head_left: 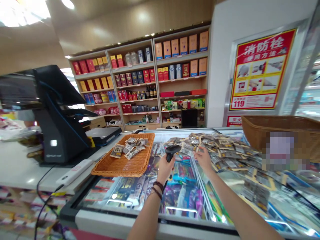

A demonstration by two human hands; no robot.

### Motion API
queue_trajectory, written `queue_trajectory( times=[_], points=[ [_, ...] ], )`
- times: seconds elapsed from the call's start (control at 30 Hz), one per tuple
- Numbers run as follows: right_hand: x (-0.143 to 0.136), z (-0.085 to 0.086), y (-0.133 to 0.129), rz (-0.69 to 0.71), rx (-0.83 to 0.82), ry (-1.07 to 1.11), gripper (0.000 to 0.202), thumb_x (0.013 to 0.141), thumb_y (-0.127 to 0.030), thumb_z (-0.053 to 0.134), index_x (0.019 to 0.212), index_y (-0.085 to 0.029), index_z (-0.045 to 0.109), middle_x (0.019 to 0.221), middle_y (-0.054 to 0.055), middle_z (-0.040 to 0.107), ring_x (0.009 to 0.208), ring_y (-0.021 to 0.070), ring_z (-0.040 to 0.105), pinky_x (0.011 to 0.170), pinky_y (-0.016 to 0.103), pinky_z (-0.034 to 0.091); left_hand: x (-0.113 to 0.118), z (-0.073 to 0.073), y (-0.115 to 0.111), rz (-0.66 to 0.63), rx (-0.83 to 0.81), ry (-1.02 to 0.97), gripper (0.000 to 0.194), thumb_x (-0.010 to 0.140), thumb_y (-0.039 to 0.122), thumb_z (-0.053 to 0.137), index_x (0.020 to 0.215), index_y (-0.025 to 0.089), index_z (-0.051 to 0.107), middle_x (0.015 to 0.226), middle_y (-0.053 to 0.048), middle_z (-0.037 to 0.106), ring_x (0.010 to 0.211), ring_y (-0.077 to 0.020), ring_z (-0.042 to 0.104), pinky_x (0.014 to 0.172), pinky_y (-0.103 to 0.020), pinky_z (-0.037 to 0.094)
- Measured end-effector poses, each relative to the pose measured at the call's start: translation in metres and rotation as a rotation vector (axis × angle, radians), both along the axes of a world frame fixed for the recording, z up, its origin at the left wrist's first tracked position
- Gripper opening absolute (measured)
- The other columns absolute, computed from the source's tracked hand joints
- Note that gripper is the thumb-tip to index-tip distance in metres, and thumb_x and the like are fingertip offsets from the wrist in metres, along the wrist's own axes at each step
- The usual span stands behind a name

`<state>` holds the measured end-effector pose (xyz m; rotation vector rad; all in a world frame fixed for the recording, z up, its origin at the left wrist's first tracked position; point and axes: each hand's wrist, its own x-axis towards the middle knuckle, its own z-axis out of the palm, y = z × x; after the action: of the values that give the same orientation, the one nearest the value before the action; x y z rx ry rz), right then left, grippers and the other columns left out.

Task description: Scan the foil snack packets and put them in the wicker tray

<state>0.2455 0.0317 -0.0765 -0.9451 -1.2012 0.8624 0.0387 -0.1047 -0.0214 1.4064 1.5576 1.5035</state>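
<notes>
My left hand (165,166), with beaded bracelets on its wrist, is wrapped around the handle of a black barcode scanner (173,149). The scanner's head is upright above the freezer's glass top. To its right, my right hand (203,160) has its fingers pinched at the edge of a small snack packet (187,148), just in front of the scanner. Many similar grey and tan packets (227,153) lie in a spread pile beyond and right of that hand. On the left, an orange wicker basket (136,171) holds several packets (117,151).
A chest freezer (105,220) with frozen goods under glass stands before me. To the left are a black checkout terminal (55,133), a flat scale (105,135) and cables on a counter. A brown basket (255,128) stands at the right. Stocked shelves (133,81) line the back.
</notes>
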Motion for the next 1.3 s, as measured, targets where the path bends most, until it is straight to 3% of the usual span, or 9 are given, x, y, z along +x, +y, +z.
queue_trajectory(
  times=[0.13, 0.3, 0.93, 1.3],
  points=[
    [0.001, 0.008, -0.007, 0.009, -0.042, 0.161, 0.086, 0.048, -0.07, 0.092, 0.113, -0.024, 0.061, 0.074, 0.002, 0.075, 0.064, 0.0255, 0.073, 0.065, 0.042, 0.064, 0.001, 0.001, -0.002, 0.0, -0.005, 0.006, 0.039, 0.087, 0.057, 0.069, 0.074, 0.025, 0.051, 0.048, 0.004, 0.054, 0.044, -0.0153, 0.054, 0.051, -0.025, 0.04],
    [0.006, 0.013, -0.015, 0.066, 0.005, 0.164, 0.08, 0.051, -0.069, 0.094, 0.112, -0.024, 0.066, 0.07, -0.001, 0.073, 0.064, 0.0226, 0.071, 0.072, 0.044, 0.066, 0.001, 0.0, -0.001, 0.0, -0.019, 0.002, 0.037, 0.088, 0.054, 0.067, 0.074, 0.024, 0.05, 0.048, 0.004, 0.053, 0.044, -0.0141, 0.053, 0.052, -0.025, 0.04],
    [0.005, 0.015, -0.02, 0.068, 0.014, 0.195, 0.078, 0.052, -0.066, 0.095, 0.111, -0.025, 0.066, 0.07, -0.001, 0.073, 0.065, 0.0224, 0.072, 0.072, 0.042, 0.065, 0.005, 0.004, -0.007, -0.054, 0.0, 0.019, 0.039, 0.087, 0.055, 0.071, 0.075, 0.025, 0.05, 0.048, 0.005, 0.053, 0.043, -0.0138, 0.052, 0.05, -0.025, 0.038],
    [0.004, 0.012, -0.015, 0.052, 0.023, 0.232, 0.077, 0.049, -0.066, 0.097, 0.107, -0.025, 0.067, 0.069, -0.001, 0.073, 0.061, 0.0217, 0.07, 0.068, 0.041, 0.065, 0.003, -0.006, 0.001, -0.08, 0.021, 0.011, 0.043, 0.085, 0.063, 0.069, 0.077, 0.025, 0.05, 0.049, 0.005, 0.052, 0.042, -0.0143, 0.052, 0.048, -0.025, 0.04]
  ],
)
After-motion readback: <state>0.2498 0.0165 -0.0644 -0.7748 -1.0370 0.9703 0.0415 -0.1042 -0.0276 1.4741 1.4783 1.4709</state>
